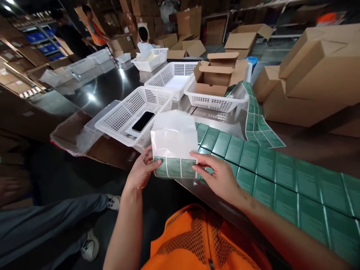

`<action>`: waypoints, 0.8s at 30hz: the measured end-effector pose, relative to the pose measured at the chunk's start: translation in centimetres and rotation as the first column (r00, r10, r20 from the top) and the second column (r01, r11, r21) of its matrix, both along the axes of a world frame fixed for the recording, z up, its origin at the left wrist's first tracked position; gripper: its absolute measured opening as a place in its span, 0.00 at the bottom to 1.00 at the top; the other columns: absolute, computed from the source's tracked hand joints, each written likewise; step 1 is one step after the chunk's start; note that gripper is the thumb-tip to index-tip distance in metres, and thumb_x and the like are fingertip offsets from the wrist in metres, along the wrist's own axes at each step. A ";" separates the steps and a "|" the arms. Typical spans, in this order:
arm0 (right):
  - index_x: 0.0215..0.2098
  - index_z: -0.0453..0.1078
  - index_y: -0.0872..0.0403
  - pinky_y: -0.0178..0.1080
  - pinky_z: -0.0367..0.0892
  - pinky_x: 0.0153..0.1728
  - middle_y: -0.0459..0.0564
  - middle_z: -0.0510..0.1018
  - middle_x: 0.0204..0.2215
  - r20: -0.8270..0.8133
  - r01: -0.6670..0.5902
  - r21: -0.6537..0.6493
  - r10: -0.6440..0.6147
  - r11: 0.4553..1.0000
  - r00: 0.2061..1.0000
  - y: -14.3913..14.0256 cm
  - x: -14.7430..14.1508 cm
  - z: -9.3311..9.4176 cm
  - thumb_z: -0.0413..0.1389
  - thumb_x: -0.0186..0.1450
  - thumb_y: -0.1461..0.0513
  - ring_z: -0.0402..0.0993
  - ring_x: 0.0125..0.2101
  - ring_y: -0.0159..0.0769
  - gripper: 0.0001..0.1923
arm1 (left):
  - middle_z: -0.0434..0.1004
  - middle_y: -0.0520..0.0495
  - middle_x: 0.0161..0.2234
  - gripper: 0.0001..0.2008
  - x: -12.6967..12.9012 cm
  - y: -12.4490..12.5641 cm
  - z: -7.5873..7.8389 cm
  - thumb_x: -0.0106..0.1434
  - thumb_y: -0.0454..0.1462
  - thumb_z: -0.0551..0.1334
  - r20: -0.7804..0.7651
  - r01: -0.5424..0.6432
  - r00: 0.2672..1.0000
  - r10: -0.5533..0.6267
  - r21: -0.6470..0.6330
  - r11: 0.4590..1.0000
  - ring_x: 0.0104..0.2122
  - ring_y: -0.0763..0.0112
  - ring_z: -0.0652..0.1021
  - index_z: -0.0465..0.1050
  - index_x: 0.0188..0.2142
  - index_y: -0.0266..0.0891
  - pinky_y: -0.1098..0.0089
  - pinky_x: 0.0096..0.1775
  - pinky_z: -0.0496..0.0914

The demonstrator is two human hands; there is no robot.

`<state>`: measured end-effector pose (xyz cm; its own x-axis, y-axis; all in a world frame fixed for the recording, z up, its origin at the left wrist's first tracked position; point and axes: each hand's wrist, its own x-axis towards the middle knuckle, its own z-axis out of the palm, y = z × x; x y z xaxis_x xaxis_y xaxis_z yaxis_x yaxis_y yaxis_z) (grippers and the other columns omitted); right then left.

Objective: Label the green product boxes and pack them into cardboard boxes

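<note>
Gripping the sheet by both sides, pull evenly and lightly so the labels lie flat; hold your thumbs close to the margins, off the print. Your left hand is pinched on the left side, its thumb over the end label; your right hand is closed on the right side with thumb and forefinger. The sheet is above the near edge of the surface: glossy white, three green labels along its lower end, its upper part creased and bent. Beyond your right hand, green boxes line that near edge. Farther in, a phone lies in a basket. To its right, an open carton sits in another basket.
</note>
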<state>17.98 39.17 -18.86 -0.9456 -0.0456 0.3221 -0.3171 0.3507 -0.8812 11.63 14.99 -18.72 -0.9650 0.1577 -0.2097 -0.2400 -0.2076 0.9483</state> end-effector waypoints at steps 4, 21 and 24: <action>0.51 0.76 0.47 0.39 0.76 0.33 0.49 0.80 0.39 0.102 0.072 -0.016 -0.070 0.997 0.992 0.4 1.1 0.0 0.61 0.64 0.61 0.78 0.34 0.38 0.16 | 0.77 0.55 0.29 0.50 1.8 1.0 0.4 0.48 0.37 0.75 -0.212 -0.160 0.969 0.128 -0.138 0.978 0.30 0.73 0.76 0.54 0.67 0.49 0.74 0.35 0.72; 0.41 0.74 0.46 0.34 0.64 0.20 0.41 0.80 0.26 0.283 0.137 -0.022 -0.125 0.990 0.951 1.1 4.9 1.3 0.60 0.66 0.59 0.75 0.24 0.34 0.05 | 0.71 0.51 0.22 0.14 3.6 1.3 3.4 0.49 0.46 0.73 -0.192 -0.092 0.981 0.007 -0.437 0.895 0.23 0.71 0.70 0.74 0.25 0.41 0.73 0.25 0.65; 0.38 0.72 0.47 0.35 0.67 0.26 0.42 0.80 0.28 0.152 0.119 0.122 -0.137 0.985 0.979 1.2 5.2 0.9 0.57 0.68 0.60 0.76 0.27 0.34 0.02 | 0.71 0.52 0.22 0.16 3.3 1.7 3.1 0.46 0.47 0.74 -0.102 -0.082 0.994 0.042 -0.432 0.898 0.22 0.73 0.69 0.76 0.27 0.39 0.75 0.24 0.62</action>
<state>23.15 40.36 -17.93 -0.9846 0.0522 0.1667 -0.1219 0.4782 -0.8698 14.96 16.74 -15.65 -0.9875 0.0093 -0.1572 -0.1514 0.2189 0.9639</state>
